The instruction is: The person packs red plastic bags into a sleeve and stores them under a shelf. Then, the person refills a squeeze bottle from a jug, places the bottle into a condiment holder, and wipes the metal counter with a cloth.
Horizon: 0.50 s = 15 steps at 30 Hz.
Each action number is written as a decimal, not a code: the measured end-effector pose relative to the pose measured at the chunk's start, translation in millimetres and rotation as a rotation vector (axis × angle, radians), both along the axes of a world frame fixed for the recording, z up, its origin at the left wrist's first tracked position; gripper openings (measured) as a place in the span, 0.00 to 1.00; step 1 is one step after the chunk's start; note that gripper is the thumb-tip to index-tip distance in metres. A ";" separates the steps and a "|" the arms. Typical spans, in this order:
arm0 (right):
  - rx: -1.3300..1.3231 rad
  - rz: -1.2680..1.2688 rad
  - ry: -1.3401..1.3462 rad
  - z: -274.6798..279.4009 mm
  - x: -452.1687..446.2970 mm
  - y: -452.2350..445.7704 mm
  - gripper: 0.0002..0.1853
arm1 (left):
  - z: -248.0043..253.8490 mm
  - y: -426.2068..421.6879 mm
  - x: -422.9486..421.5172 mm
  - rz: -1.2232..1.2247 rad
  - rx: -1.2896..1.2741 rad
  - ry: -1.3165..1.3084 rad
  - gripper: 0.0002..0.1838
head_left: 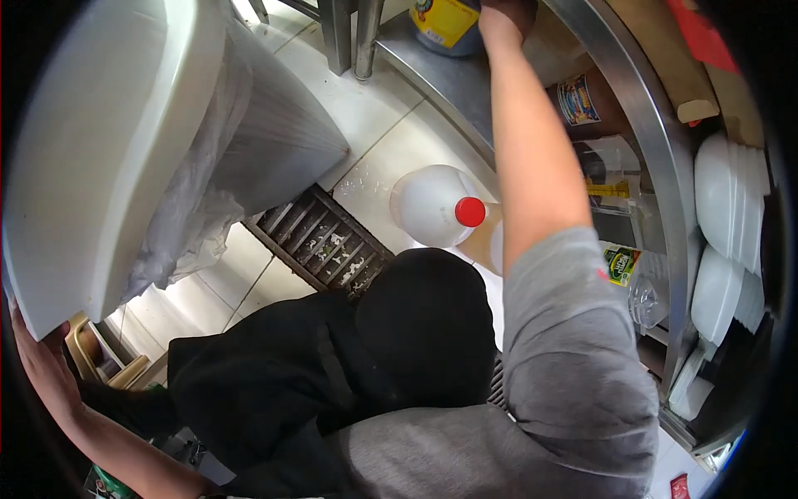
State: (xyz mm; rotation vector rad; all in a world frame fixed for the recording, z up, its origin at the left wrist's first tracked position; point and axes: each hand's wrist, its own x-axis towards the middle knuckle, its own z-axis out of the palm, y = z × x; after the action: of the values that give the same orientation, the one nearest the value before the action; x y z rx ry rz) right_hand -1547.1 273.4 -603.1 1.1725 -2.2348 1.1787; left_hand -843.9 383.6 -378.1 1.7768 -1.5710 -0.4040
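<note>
At the far left, my left hand [40,345] is at the lower corner of a large white plastic lid or panel [108,150], with its fingers round the edge. My right arm stretches up to a metal shelf, where my right hand [507,21] is beside a dark jug [453,29] with a yellow label. The top frame edge and shadow hide the fingers of that hand. On the floor below the shelf stands a large whitish bottle [432,204] with a red cap.
A lined bin [274,133] stands by a floor drain grate [328,241] with scraps on it. On the right, shelves with a curved metal edge [657,108] hold a brown labelled container [578,100], a clear bottle [644,299] and stacked white containers [731,200].
</note>
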 end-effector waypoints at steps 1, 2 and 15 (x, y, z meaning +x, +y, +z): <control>-0.001 0.003 -0.005 -17.0 -24.0 -24.1 0.36 | 0.3 0.2 6.1 0.007 0.009 -0.014 0.28; -0.050 -0.140 0.295 -41.6 -59.6 -45.4 0.33 | -0.2 -0.6 10.8 -0.030 0.015 -0.005 0.29; 0.289 -0.250 0.445 -25.3 -137.9 94.6 0.25 | 1.7 2.2 -29.6 0.000 0.098 -0.035 0.25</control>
State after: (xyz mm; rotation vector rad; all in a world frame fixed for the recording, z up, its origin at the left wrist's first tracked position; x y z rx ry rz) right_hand -1685.0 368.0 -628.4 1.0851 -2.1592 0.4529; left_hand -873.5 385.8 -376.4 1.8674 -1.5995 -0.4592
